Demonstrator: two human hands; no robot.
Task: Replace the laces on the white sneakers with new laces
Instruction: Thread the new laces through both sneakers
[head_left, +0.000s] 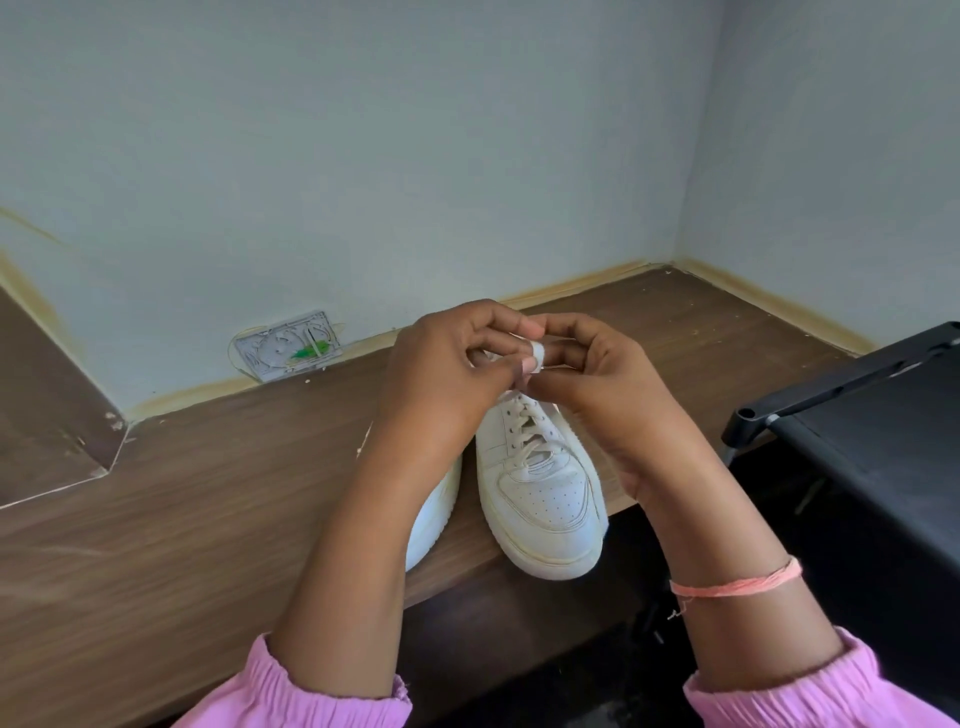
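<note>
Both hands meet above the shoes. The left hand (447, 364) has its fingers curled and pinches a white lace (538, 356) between thumb and fingertips; the right hand (587, 374) is curled against it and pinches the same lace from the other side. The two hands touch at the fingertips.

Directly beneath the hands stands a white sneaker (540, 483), toe pointing toward the person, its lacing running up under the fingers. Its toe sticks out a little past the front edge of the wooden shelf (208, 499). A second sneaker (436, 514) stands just beside it under the left forearm, which hides most of it.

Beyond the left hand, a broken wall socket plate (288, 351) sits where the wall (363, 156) meets the shelf. To the right of the right hand, well apart, is a black stand (857, 415) with a bar reaching toward the shelf. The right wrist wears an orange thread band (737, 584), and pink sleeves (291, 696) cover both forearms near the bottom.

The shelf lies bare to the left of the left hand, up to an angled cut corner. The wall closes off the space behind the hands, and the shelf's front edge runs below the wrists, with a dark drop under it.
</note>
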